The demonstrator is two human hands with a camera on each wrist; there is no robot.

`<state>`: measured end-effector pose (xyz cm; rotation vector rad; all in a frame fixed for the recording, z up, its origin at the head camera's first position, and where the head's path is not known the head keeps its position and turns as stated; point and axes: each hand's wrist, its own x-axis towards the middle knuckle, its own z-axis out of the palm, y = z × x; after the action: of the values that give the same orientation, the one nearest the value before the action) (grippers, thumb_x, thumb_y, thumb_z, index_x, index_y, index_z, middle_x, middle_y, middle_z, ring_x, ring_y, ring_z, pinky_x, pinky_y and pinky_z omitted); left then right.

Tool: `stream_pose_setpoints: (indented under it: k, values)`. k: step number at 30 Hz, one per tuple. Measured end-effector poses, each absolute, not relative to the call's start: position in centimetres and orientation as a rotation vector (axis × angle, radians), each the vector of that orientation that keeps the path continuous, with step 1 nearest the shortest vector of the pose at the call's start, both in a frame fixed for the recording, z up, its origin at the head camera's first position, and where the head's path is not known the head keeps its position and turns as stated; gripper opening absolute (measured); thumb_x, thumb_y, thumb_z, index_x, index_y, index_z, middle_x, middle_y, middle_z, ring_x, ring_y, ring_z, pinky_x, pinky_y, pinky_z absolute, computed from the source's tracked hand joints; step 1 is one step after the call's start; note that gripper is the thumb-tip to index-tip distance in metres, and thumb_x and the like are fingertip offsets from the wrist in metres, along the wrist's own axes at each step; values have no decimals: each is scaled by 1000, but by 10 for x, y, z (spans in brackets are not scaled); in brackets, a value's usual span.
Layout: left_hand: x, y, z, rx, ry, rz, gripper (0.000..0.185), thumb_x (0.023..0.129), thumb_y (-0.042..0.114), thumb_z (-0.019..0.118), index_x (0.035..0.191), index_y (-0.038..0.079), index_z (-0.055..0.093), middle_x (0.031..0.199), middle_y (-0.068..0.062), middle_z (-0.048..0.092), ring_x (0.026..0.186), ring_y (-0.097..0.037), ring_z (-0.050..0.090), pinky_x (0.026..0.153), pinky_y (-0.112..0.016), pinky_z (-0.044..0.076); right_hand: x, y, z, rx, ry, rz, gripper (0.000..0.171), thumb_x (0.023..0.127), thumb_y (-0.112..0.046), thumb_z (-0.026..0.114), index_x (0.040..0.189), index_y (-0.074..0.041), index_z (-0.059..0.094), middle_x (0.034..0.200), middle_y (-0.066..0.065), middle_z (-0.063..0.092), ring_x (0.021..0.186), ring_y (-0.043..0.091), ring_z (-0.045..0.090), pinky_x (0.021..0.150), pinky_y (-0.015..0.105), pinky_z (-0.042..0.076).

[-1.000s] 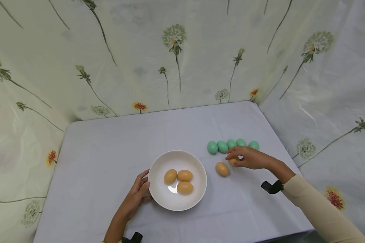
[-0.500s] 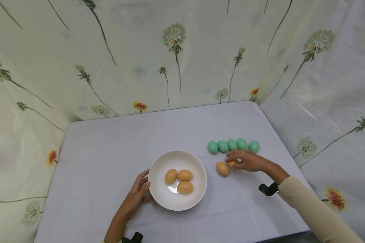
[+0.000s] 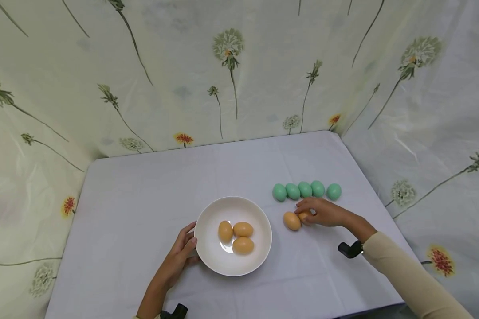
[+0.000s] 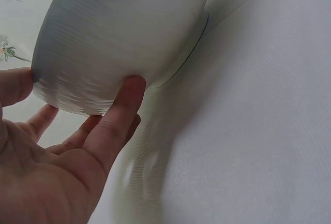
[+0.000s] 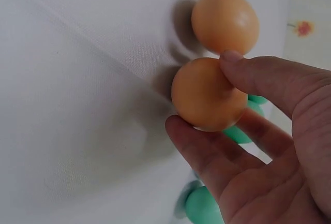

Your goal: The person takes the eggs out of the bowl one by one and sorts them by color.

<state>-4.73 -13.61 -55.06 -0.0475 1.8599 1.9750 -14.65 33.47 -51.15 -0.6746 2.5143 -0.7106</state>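
Pale sheeting (image 3: 159, 66) printed with dandelions and red-orange flowers hangs behind the worktop (image 3: 143, 195) and along both sides, creased and glossy towards the right. White cloth covers the worktop, with faint folds and a dark strip beneath its near right edge.

One round white bowl (image 3: 237, 266) stands near the middle front. Inside, three orange-brown eggs (image 3: 243, 245) lie grouped around the centre. The left hand (image 3: 181, 250) holds the bowl's left side, partly open around it, with its fingers against the outer wall.

To the right of the bowl, the right hand (image 3: 321, 212) has its thumb and fingers closed around an orange egg (image 5: 204, 94); whether this egg touches the cloth is hard to tell. Just beside it, on the bowl's side, another orange egg (image 3: 292, 221) lies on the cloth. Beyond them is a row of green eggs (image 3: 293, 191): four close together and a fifth (image 3: 334, 192) slightly apart at the right end. A beige sleeve (image 3: 411, 274) covers the right forearm.
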Motion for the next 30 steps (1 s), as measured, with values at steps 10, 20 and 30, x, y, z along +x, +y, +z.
stream_pose_setpoints:
  k: [10, 20, 30]
  values:
    - [-47, -136, -553, -46, 1856, 1981, 52, 105, 32, 50, 154, 29, 31, 150, -13, 44, 129, -31, 51, 88, -43, 55, -145, 334, -509, -694, 2539, -692, 36, 90, -14, 74, 124, -6, 69, 136, 20, 61, 129, 43, 53, 96, 55, 51]
    - [-48, -137, -554, -13, 1857, 1975, 52, 106, 31, 49, 154, 27, 30, 149, -15, 44, 128, -30, 53, 90, -45, 56, -147, 339, -481, -602, 2569, -722, 49, 91, -22, 74, 134, -4, 60, 136, 16, 59, 122, 42, 58, 91, 47, 56]
    - [-49, -138, -555, -11, 1850, 1980, 52, 106, 31, 50, 154, 29, 30, 149, -13, 45, 127, -30, 53, 88, -44, 57, -151, 307, -440, -691, 2547, -836, 49, 92, -24, 73, 136, -9, 57, 137, 14, 58, 119, 36, 63, 86, 39, 59]
